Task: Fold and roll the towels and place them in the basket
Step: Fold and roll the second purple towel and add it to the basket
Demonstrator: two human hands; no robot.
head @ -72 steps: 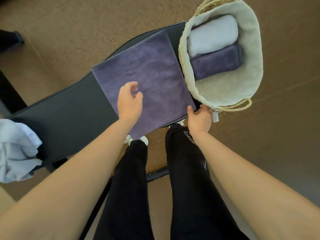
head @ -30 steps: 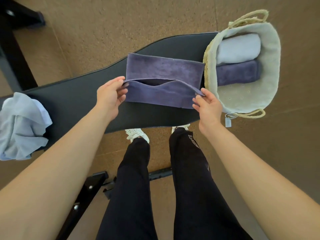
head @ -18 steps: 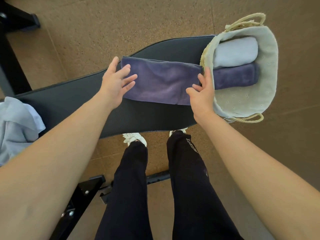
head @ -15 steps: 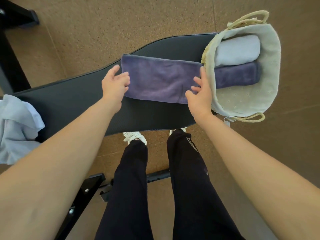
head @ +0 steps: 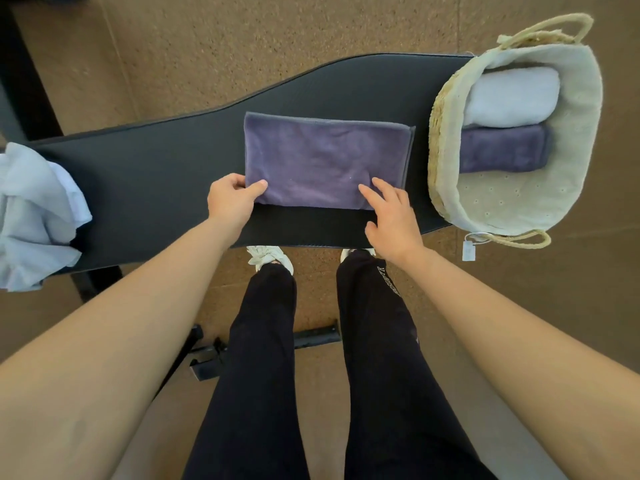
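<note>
Both hands have come back from the far ends of the folded purple towel (head: 322, 161) to its near edge, and the towel now lies apart from the basket (head: 437, 140) rather than up against it. It rests flat on the black tabletop (head: 156, 181), roughly midway along it, a rectangle with its stitched hem showing along the far and right sides.

At the near-left corner, the left hand (head: 230, 200) pinches the cloth, thumb on top and the other fingers curled beside the edge. At the near-right corner, the right hand (head: 391, 216) is relaxed, fingers spread and straight, their tips resting on the cloth and the palm over bare tabletop.

A crumpled pale blue towel (head: 34, 216) sits heaped at the left end of the tabletop, well apart from the folded one, part of it hanging over the near edge. Nothing lies between the folded towel and the basket but a strip of bare tabletop.

The woven basket stands at the right end, with a cream cloth lining, rope handles and a small tag (head: 468, 250) dangling from the near handle. Inside, against the far side, lie two rolled towels touching side by side: a white roll (head: 509, 98) farthest away and a purple roll (head: 502, 148) just nearer. The near part of the lining shows bare.

Below the tabletop are the person's dark trousers and white shoes (head: 270, 258) on a brown floor (head: 242, 46).
</note>
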